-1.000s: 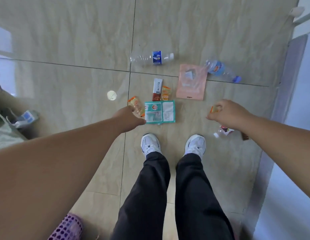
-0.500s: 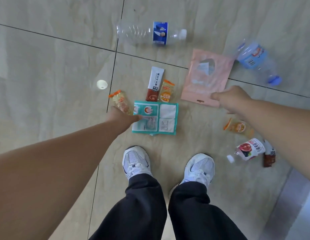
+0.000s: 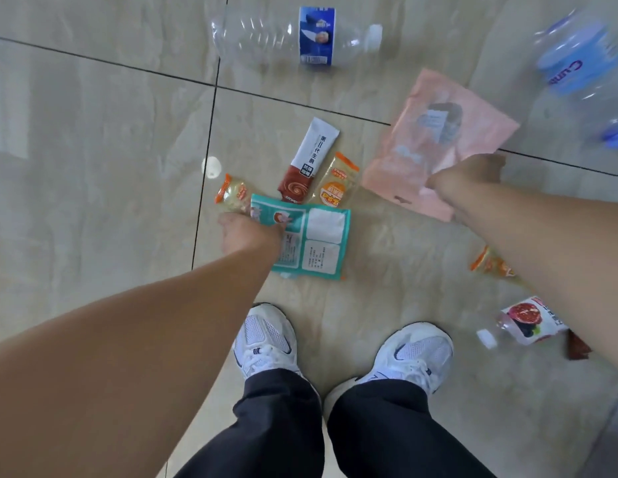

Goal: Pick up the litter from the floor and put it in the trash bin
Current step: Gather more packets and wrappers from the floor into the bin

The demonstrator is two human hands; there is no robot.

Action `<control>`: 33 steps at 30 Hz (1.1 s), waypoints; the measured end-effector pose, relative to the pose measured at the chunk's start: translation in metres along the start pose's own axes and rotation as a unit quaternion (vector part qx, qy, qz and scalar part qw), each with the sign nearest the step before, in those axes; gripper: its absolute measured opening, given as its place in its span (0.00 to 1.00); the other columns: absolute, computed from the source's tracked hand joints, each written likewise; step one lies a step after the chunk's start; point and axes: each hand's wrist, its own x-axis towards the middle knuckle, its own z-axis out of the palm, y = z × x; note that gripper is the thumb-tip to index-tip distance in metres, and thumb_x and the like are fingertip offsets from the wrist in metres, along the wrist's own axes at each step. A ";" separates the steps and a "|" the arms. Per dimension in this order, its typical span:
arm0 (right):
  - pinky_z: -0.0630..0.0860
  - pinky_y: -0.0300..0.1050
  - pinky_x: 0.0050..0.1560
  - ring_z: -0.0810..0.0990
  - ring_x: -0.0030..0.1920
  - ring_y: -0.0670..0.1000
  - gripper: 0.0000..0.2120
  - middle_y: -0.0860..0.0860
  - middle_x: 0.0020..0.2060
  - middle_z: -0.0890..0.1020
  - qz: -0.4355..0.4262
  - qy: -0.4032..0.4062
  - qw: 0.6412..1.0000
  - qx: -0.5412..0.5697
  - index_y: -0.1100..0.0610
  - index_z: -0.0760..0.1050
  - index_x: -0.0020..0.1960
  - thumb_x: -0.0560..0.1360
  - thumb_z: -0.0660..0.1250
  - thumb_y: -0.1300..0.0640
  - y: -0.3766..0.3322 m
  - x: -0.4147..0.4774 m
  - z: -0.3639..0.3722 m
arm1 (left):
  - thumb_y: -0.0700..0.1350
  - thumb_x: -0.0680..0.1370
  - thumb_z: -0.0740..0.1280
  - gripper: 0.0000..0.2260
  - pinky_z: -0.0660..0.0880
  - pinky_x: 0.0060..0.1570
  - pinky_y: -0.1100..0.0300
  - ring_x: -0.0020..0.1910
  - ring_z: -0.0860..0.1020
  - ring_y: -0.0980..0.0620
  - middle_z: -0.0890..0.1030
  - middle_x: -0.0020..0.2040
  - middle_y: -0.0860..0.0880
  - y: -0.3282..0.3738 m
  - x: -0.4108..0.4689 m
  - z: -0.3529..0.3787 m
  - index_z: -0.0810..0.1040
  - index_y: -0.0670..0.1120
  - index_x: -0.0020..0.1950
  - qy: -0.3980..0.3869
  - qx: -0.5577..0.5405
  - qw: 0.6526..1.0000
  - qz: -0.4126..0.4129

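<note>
Litter lies scattered on the tiled floor in front of my white shoes. My left hand curls down over the left edge of a teal packet and pinches it. My right hand is closed on the lower right edge of a blurred pink bag. Between the two sit a white-and-brown sachet and an orange snack wrapper. Another orange wrapper touches the teal packet's top left corner. The trash bin is out of view.
A clear bottle with a blue label lies at the top, and a blurred blue bottle at the top right. Under my right forearm lie an orange wrapper, a small fruit-label bottle and a brown packet. A white disc rests near the tile seam.
The view has dropped closer to the floor. My right hand moved from the orange wrapper on the right up to the pink bag. My left hand slid further onto the teal packet.
</note>
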 end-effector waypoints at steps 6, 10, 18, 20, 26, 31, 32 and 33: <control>0.74 0.46 0.44 0.81 0.46 0.59 0.07 0.58 0.43 0.81 -0.095 -0.025 0.995 -0.017 0.62 0.80 0.48 0.73 0.65 0.61 0.021 -0.011 -0.016 | 0.52 0.78 0.70 0.06 0.74 0.32 0.59 0.38 0.83 0.50 0.85 0.42 0.51 0.009 -0.008 -0.018 0.80 0.52 0.43 -0.093 0.000 0.992 0.087; 0.73 0.45 0.45 0.82 0.47 0.59 0.13 0.60 0.48 0.84 -0.063 -0.045 0.997 0.015 0.63 0.80 0.53 0.74 0.69 0.54 0.019 -0.021 -0.028 | 0.52 0.77 0.69 0.07 0.73 0.30 0.62 0.34 0.82 0.53 0.84 0.35 0.56 0.003 -0.018 -0.041 0.80 0.51 0.42 -0.104 0.048 0.985 0.129; 0.76 0.57 0.64 0.72 0.70 0.62 0.48 0.60 0.71 0.71 0.003 -0.029 0.999 0.030 0.62 0.61 0.72 0.64 0.79 0.40 -0.027 -0.032 0.005 | 0.55 0.72 0.76 0.13 0.83 0.40 0.52 0.39 0.86 0.47 0.87 0.43 0.48 0.036 0.009 -0.042 0.79 0.49 0.46 -0.078 -0.040 0.994 0.061; 0.73 0.58 0.67 0.69 0.72 0.62 0.53 0.60 0.71 0.69 0.006 -0.006 1.000 0.008 0.62 0.60 0.73 0.60 0.81 0.38 -0.035 -0.033 0.018 | 0.58 0.68 0.78 0.19 0.84 0.44 0.48 0.41 0.85 0.46 0.86 0.48 0.46 0.044 0.011 -0.029 0.78 0.48 0.49 -0.056 -0.040 0.996 0.050; 0.65 0.53 0.71 0.67 0.72 0.61 0.52 0.59 0.71 0.69 -0.003 0.010 0.999 0.032 0.58 0.60 0.72 0.59 0.80 0.36 -0.040 -0.043 0.052 | 0.65 0.61 0.79 0.45 0.77 0.58 0.46 0.58 0.77 0.41 0.72 0.64 0.42 0.071 -0.006 0.009 0.62 0.42 0.66 0.011 -0.029 0.999 -0.006; 0.63 0.54 0.71 0.67 0.72 0.61 0.53 0.59 0.71 0.71 0.002 0.014 0.991 0.132 0.61 0.63 0.73 0.64 0.64 0.21 -0.054 -0.053 0.063 | 0.68 0.60 0.78 0.51 0.75 0.61 0.46 0.61 0.75 0.41 0.72 0.65 0.41 0.089 -0.010 0.021 0.59 0.40 0.68 -0.002 -0.063 0.997 -0.042; 0.63 0.55 0.71 0.67 0.72 0.61 0.55 0.59 0.70 0.71 -0.005 0.010 0.991 0.132 0.61 0.64 0.73 0.63 0.64 0.20 -0.057 -0.055 0.064 | 0.66 0.61 0.79 0.50 0.75 0.62 0.46 0.62 0.75 0.41 0.72 0.65 0.41 0.092 -0.009 0.022 0.59 0.40 0.68 0.000 -0.062 0.997 -0.041; 0.64 0.55 0.70 0.68 0.72 0.61 0.57 0.59 0.70 0.71 -0.022 0.008 0.993 0.118 0.62 0.64 0.72 0.61 0.66 0.20 -0.061 -0.058 0.065 | 0.63 0.62 0.79 0.48 0.74 0.63 0.47 0.64 0.74 0.41 0.72 0.67 0.41 0.094 -0.008 0.023 0.59 0.39 0.68 0.007 -0.059 0.997 -0.039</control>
